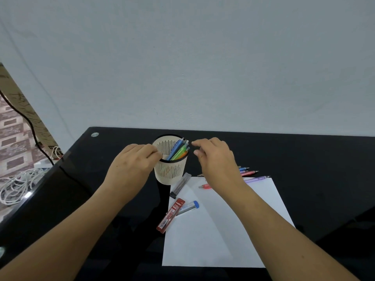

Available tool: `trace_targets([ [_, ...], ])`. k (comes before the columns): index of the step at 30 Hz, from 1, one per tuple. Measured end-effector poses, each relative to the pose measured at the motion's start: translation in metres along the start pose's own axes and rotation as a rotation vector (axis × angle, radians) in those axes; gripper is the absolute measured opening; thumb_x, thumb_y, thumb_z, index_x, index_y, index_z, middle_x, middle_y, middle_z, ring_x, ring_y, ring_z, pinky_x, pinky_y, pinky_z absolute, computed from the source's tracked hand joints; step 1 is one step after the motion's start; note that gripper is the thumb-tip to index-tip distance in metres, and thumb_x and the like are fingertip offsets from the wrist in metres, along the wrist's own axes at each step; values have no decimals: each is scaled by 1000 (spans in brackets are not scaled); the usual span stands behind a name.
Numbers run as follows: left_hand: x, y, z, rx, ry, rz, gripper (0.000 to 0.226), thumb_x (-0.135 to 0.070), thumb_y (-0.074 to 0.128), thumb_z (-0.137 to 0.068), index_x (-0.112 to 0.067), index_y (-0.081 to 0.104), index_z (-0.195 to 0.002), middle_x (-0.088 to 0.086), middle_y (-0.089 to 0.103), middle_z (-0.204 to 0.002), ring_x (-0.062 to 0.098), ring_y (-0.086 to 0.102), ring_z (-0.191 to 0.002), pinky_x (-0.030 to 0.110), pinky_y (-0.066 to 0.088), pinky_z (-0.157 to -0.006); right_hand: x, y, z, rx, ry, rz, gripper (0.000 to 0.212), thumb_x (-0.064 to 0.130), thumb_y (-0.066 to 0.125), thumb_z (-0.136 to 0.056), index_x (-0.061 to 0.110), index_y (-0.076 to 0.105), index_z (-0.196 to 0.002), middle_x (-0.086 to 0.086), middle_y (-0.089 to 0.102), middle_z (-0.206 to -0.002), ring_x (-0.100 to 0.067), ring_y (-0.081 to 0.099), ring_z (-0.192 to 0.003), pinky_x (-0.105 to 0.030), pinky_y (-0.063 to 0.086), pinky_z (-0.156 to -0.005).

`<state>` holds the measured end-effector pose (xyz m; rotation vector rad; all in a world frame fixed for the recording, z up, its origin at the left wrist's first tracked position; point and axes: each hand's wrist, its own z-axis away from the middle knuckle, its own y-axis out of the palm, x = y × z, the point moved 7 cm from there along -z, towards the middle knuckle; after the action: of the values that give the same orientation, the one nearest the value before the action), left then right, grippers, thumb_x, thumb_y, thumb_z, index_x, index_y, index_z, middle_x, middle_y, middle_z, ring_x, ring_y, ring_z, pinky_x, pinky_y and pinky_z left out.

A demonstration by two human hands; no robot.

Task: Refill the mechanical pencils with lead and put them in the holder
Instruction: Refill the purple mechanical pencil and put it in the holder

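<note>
Cream plastic holder [171, 171] stands mid-table, its left rim gripped by the left hand [129, 165], with coloured pencils [178, 152] leaning right inside. Just right of their tops hovers the right hand [217, 159], fingers loosely curled, holding nothing. Loose pencils [250, 173] lie right of its wrist, long axes left-right, nearer this hand.

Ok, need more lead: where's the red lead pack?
Head view: the red lead pack lies across the left edge of the white paper, beside the blue-capped tube.
</note>
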<state>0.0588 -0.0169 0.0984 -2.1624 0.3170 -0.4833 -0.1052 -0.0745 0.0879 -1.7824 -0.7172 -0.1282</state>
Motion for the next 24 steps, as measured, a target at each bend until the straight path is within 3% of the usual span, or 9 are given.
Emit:
trace_targets([
  [7,6,10,1,1,-176,92,30,2,79,-69,-5,70,-97,11,67,-95,27,66,-78,38,55,-66,-23,-7,15,13,58,98,27,32,44,-99,29,57,-122,4,56,-120,-13,47,-108,-27,39,-86],
  [11,-16,4,-4,-13,-197,161,29,-11,72,-78,-5,66,-106,9,66,-102,25,64,-89,37,55,-72,-36,-15,30,7,59,97,25,31,45,-99,28,60,-119,5,58,-115,-13,48,-105,-27,33,-82],
  [16,-58,2,-18,-12,-187,195,35,-18,78,-75,-10,67,-107,8,68,-102,27,65,-94,43,53,-79,-59,-28,45,25,82,152,25,34,47,-98,31,58,-120,8,57,-117,-11,47,-108,-27,33,-85],
  [24,-97,37,-30,70,-286,304,34,-27,74,-81,-18,66,-113,1,67,-106,19,62,-99,32,45,-86,-107,-40,66,88,100,242,28,40,52,-94,33,55,-121,11,56,-118,-8,46,-106,-27,34,-87],
])
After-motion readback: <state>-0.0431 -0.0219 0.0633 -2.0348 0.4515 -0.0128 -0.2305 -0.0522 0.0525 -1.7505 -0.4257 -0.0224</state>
